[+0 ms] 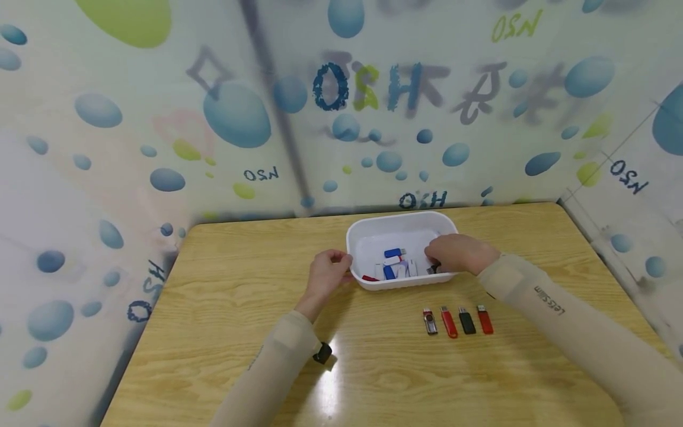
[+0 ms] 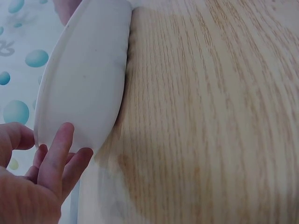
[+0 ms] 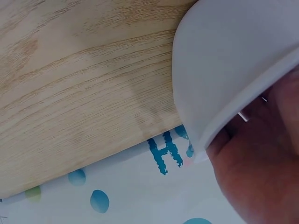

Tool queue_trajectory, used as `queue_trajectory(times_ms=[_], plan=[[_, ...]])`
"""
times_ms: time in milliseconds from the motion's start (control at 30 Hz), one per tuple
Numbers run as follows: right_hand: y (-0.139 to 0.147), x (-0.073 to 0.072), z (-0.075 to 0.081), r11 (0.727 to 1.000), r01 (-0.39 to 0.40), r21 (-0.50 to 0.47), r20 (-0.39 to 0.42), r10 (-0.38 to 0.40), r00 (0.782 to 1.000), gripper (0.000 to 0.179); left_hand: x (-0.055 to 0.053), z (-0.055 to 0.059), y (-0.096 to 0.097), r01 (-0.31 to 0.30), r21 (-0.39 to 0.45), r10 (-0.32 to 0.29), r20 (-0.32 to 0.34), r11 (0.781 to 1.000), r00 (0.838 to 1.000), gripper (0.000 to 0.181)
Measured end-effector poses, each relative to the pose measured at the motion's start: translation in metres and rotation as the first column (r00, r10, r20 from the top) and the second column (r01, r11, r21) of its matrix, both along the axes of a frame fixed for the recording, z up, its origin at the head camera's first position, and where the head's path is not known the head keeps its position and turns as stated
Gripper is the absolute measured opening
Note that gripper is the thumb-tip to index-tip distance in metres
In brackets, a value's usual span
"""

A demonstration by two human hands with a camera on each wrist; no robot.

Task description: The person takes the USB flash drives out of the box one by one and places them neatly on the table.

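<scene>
- Four USB sticks lie in a row on the wood-grain desk [image 1: 240, 273], just on the person's side of the white tray [image 1: 400, 285], toward its right end, metal plugs pointing at it.
- From left to right these are a red-and-silver stick [image 1: 430, 322], a red stick with a rounded end [image 1: 449, 324], a black stick [image 1: 467, 322] and a plain red stick [image 1: 485, 321].
- The tray is shallow, with rounded corners, and holds more sticks: a blue stick [image 1: 393, 253] lies apart from a loose cluster of white and blue ones, a red piece [image 1: 369, 278] sits in the near left corner, and a dark stick [image 1: 435, 268] is at the right end.
- The left hand [image 1: 326, 273] pinches the tray's left rim, thumb at the edge, other fingers against the outer wall.
- The right hand [image 1: 459, 252] reaches down over the right end, fingers at the dark stick; whether they grip it I cannot tell.
</scene>
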State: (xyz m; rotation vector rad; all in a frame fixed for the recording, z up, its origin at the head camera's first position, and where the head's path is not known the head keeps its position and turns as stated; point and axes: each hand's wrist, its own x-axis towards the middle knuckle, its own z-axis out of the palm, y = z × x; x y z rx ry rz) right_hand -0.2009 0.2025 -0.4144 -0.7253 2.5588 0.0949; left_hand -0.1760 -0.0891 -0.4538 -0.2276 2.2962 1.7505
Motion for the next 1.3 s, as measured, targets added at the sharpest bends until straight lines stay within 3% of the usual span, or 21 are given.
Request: queue_trajectory(times_ms=[567, 733, 933, 1300], plan=[[0.007, 0.000, -0.001, 0.995, 0.009, -0.096, -0.008, -0.009, 1.000, 0.010, -0.001, 0.001, 0.001, -0.002, 0.010, 0.002, 0.003, 1.000, 1.000, 0.026], [0.010, 0.002, -0.001, 0.988, -0.007, -0.152, -0.084, -0.006, 0.996, 0.011, 0.000, 0.001, 0.001, -0.008, 0.002, 0.008, 0.007, 1.000, 1.000, 0.026], [0.013, 0.012, 0.006, 0.969, 0.004, -0.248, -0.202, -0.056, 0.978, 0.014, 0.001, -0.001, 0.001, -0.012, 0.009, 0.012, 0.011, 1.000, 1.000, 0.026], [0.025, 0.052, 0.019, 0.923, 0.047, -0.383, -0.350, -0.192, 0.917, 0.016, 0.000, -0.003, 0.001, -0.010, 0.007, 0.010, 0.011, 1.000, 1.000, 0.026]])
